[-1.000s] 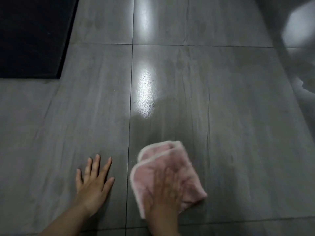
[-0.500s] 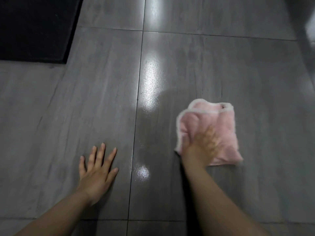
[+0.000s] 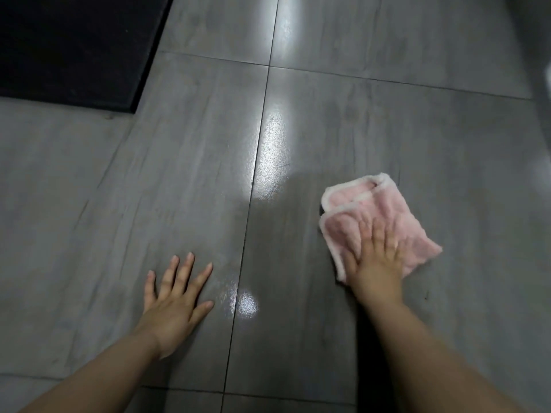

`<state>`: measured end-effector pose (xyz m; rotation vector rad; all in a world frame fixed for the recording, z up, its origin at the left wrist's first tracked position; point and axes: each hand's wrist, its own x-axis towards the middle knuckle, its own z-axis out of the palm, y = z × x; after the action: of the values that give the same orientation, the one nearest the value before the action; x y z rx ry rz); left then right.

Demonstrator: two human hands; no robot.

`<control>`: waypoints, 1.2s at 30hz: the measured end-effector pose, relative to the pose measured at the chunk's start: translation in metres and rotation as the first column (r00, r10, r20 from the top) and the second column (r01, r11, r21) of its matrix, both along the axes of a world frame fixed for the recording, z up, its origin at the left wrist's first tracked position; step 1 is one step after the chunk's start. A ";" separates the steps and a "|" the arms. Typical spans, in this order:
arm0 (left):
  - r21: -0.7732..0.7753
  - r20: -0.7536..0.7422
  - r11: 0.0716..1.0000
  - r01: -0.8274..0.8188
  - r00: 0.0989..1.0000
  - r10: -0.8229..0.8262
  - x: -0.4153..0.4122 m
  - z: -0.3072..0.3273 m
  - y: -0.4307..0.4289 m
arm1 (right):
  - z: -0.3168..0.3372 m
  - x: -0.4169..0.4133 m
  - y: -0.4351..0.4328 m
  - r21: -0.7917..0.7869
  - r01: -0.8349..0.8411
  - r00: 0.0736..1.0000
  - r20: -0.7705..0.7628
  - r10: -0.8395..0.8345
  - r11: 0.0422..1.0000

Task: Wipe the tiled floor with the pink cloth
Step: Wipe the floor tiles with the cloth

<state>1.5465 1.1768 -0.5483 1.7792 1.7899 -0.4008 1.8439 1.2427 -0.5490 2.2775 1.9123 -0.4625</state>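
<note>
Floor: large grey tiles of the tiled floor [image 3: 402, 129] are filling the view, with dark grout lines [image 3: 253, 186] crossing between them.
Glare: a long bright reflection [image 3: 272, 150] is shining beside the vertical grout line, and a small round glint [image 3: 246, 305] is showing nearer the person.
Mat: a black mat [image 3: 68, 46] is lying at the far left corner, well apart from both hands.
Right edge: a pale blurred shape [image 3: 547, 114] is showing there; what it is cannot be told.
Cloth: the pink cloth [image 3: 396, 210], folded with its paler edges showing, is lying flat on the tile right of the vertical grout line.
Right hand: the right hand [image 3: 377, 263] is pressing down on the cloth's near part, fingers straight and slightly spread, somewhat blurred.
Left hand: the left hand [image 3: 176, 305] is resting palm-down on bare tile left of that grout line, fingers wide apart, holding nothing.
</note>
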 end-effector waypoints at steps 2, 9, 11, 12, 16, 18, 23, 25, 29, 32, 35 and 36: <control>-0.016 0.009 0.999 0.035 0.999 -0.035 -0.001 0.000 -0.001 | -0.008 -0.044 -0.021 -0.020 0.003 1.000 0.026 -0.002 1.000; 0.117 0.030 0.993 0.000 1.000 -0.003 -0.003 -0.001 0.000 | -0.021 -0.040 -0.071 0.193 -0.746 0.655 0.036 0.755 0.638; 0.133 0.044 0.991 -0.006 0.999 0.000 -0.003 0.000 0.000 | -0.026 0.010 -0.064 0.230 -0.659 0.748 0.100 0.657 0.716; 0.142 0.049 0.990 -0.017 0.999 0.011 -0.002 -0.001 -0.001 | -0.025 0.034 -0.065 0.236 -0.574 0.817 0.101 0.567 0.784; 0.196 0.085 0.976 -0.091 0.994 0.076 0.006 0.000 -0.002 | 0.005 0.017 -0.083 0.361 -0.080 0.992 -0.065 0.110 0.929; 0.183 0.071 0.975 -0.128 0.991 0.116 0.012 0.007 0.002 | 0.005 -0.014 -0.087 0.329 -0.109 0.978 -0.136 0.161 0.938; 0.147 0.088 0.987 -0.060 0.995 0.047 -0.017 -0.025 -0.002 | -0.197 -0.026 -0.107 0.324 0.152 0.890 0.366 -0.272 0.934; 0.217 0.103 0.976 -0.032 0.995 0.010 -0.003 0.006 0.003 | -0.136 -0.012 -0.145 0.016 -0.184 0.918 0.360 0.166 0.983; 0.262 0.164 0.964 -0.039 0.986 -0.005 0.038 0.050 0.016 | 0.015 0.061 -0.101 0.119 -0.252 0.967 -0.011 0.255 0.960; 0.259 0.185 0.966 -0.007 0.982 -0.043 0.062 0.066 0.019 | 0.051 0.100 -0.085 -0.064 -0.122 0.989 -0.092 0.115 0.990; 0.321 0.262 0.947 0.003 0.961 -0.092 0.094 0.084 0.025 | 0.083 0.115 -0.089 -0.018 -0.040 0.977 -0.212 0.035 0.999; 0.309 0.280 0.951 0.002 0.955 -0.093 0.105 0.091 0.028 | 0.094 0.122 -0.089 0.009 0.041 0.966 -0.255 -0.038 0.999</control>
<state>1.6518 1.2045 -0.4568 1.9739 1.6655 0.1296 1.9661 1.1533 -0.4554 2.3687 1.9891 -0.7844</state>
